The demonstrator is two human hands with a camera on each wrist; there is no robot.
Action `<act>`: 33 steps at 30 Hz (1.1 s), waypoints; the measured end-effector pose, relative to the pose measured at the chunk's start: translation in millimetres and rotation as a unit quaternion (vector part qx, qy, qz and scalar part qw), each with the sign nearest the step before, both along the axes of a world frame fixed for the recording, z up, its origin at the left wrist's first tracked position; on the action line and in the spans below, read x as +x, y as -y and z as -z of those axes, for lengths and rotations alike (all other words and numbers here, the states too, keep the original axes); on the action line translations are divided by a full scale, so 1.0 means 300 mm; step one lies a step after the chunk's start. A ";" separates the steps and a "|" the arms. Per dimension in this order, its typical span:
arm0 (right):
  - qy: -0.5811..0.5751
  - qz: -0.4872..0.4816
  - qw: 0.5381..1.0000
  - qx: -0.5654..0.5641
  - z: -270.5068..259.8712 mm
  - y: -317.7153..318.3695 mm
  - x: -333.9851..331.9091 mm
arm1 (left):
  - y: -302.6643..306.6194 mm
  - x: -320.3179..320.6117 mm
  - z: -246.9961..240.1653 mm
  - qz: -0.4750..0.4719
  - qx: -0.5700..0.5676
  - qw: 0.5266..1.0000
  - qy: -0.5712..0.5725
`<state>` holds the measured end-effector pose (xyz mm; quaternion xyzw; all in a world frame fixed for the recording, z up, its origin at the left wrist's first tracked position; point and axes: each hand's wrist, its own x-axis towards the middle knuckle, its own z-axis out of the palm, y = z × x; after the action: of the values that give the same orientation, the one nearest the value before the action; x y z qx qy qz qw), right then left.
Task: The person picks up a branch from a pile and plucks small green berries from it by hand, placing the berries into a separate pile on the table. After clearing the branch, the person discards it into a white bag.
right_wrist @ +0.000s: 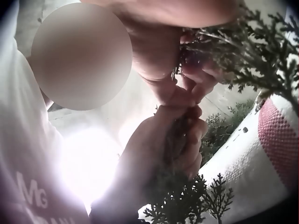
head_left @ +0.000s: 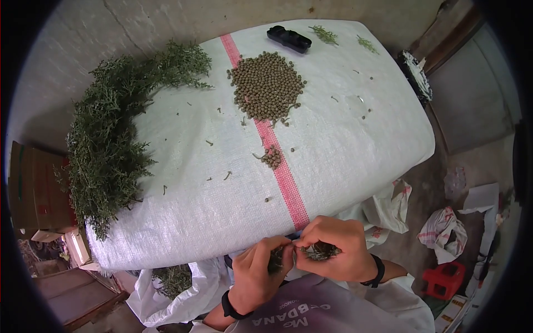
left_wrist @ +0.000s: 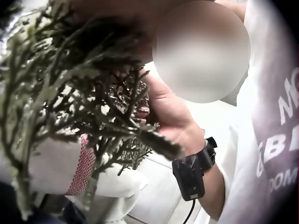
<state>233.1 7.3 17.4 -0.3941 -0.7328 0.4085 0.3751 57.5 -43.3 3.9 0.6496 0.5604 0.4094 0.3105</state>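
Note:
In the head view my left hand (head_left: pixel 256 272) and right hand (head_left: pixel 345 250) meet at the near edge of a stuffed white woven sack (head_left: pixel 211 166). Curled fingers on each hand hold green conifer sprigs (left_wrist: pixel 60 107), and the fingertips come together between them. Scale-leaved twigs fan out close to the camera in the left wrist view; more foliage (right_wrist: pixel 252 56) sticks out past the fingers in the right wrist view. What the fingertips pinch between them is hidden. On the sack lie a large heap of small round brown cones (head_left: pixel 266 86) and a smaller cluster (head_left: pixel 271 157).
Conifer branches (head_left: pixel 105 139) are piled along the sack's left side. A black object (head_left: pixel 288 39) and loose sprigs (head_left: pixel 323 35) lie at its far edge. Below, an open white bag (head_left: pixel 161 299) contains more greenery. A red plastic stool (head_left: pixel 444 279) stands on the floor at right.

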 end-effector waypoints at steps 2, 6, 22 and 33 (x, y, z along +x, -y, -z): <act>0.001 -0.004 1.000 0.009 -0.002 0.002 0.002 | 0.000 0.005 -0.004 0.003 -0.025 0.997 -0.066; 0.019 -0.020 0.998 0.060 0.001 0.000 0.007 | -0.013 -0.002 0.008 0.031 -0.168 0.979 0.111; 0.323 -0.031 0.943 0.075 -0.049 -0.011 0.169 | -0.090 -0.058 0.003 -0.050 -0.309 0.823 0.474; 0.032 0.073 0.993 0.091 -0.039 -0.025 -0.040 | -0.067 -0.047 0.027 -0.044 -0.272 0.854 0.441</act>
<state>221.0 14.9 29.2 -0.4235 -0.7480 0.2987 0.4146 43.4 -23.0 -4.1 0.2648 0.4818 0.4972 0.6712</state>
